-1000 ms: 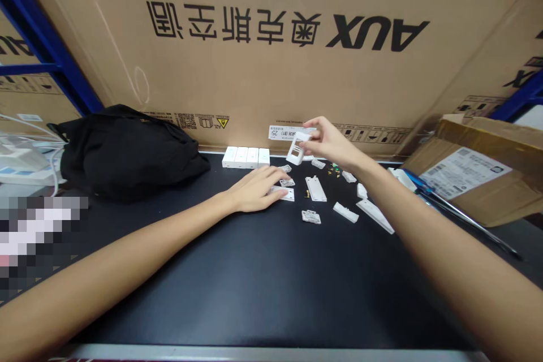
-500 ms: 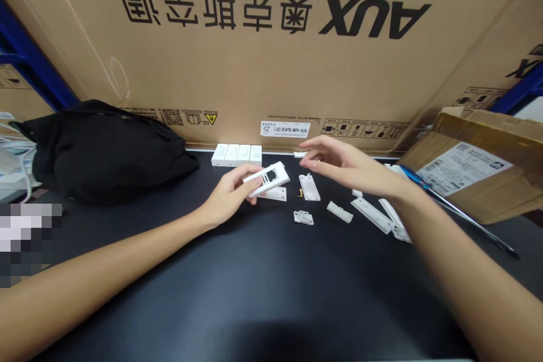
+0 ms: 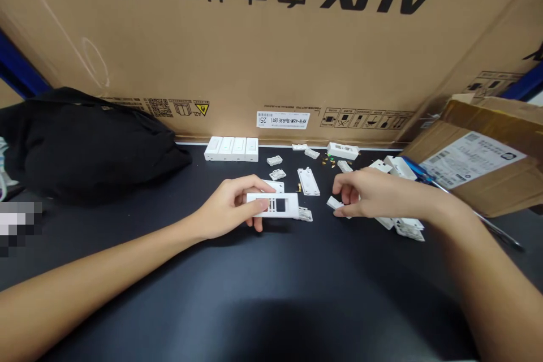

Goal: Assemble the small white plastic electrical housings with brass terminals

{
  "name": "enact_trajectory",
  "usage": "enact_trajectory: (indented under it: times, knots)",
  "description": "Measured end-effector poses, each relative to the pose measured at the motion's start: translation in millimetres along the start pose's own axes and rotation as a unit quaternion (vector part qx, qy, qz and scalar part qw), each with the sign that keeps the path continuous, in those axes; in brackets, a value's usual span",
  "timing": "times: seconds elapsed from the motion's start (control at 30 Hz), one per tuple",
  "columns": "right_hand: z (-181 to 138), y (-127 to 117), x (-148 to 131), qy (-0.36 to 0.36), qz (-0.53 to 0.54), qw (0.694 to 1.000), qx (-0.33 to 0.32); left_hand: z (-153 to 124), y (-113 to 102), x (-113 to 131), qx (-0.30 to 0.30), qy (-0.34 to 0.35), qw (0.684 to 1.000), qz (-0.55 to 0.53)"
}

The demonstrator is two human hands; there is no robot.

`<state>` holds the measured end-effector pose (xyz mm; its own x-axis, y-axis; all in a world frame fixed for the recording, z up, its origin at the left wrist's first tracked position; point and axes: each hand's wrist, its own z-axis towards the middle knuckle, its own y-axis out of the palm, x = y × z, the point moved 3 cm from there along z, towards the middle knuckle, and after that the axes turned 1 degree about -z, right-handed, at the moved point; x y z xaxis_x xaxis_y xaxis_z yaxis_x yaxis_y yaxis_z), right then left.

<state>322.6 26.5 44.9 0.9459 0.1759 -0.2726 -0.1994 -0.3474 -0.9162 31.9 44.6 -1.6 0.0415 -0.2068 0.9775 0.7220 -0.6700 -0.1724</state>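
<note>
Well, the left hand (image 3: 224,209) has a firm pinch on a white plastic faceplate (image 3: 271,205), fingers behind it and thumb across the front, holding it flat and level just above the black workbench (image 3: 271,277). That edge grip looks like the right way to do it, since it leaves the rectangular openings in view and puts little strain on the thin plastic. The right hand (image 3: 375,195) is curled down, its fingertips (image 3: 339,212) closing around a short white plastic piece (image 3: 334,202) at the bench surface. A light, steady pinch would suit something that small.

Close by lie a white hinge-like bracket (image 3: 304,214) and a long white plate (image 3: 309,181), with tiny brass fittings (image 3: 328,160) farther back. Four white rectangular modules (image 3: 231,149) stand in a neat row against a large AUX cardboard carton (image 3: 271,51). A black cloth bag (image 3: 85,144) sits to the left, and an open cardboard box (image 3: 479,161) to the right.
</note>
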Motion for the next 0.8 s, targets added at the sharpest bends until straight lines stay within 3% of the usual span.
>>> enact_trajectory:
  times: [0.13,0.23,0.43,0.6,0.8]
  knots:
    - [-2.3,0.2,-6.3,-0.05,-0.013,0.999,0.012,-2.5,17.7,1.1,-0.01,-0.036,0.995,-0.092]
    - [-9.3,-11.5,-17.7,-0.098,0.058,0.991,0.063,-1.0,22.5,0.6,-0.018,-0.038,0.992,-0.117]
    - [-25.2,-25.8,-45.1,-0.209,0.236,0.928,0.198,4.5,16.1,-4.4,0.005,-0.051,0.982,-0.182]
    - [-22.3,-16.0,-59.7,-0.289,0.322,0.866,0.25,5.0,16.1,-5.8,0.0,-0.058,0.97,-0.234]
    - [-7.5,5.5,-71.1,-0.32,0.309,0.862,0.243,5.2,14.8,-7.2,-0.005,-0.046,0.959,-0.278]
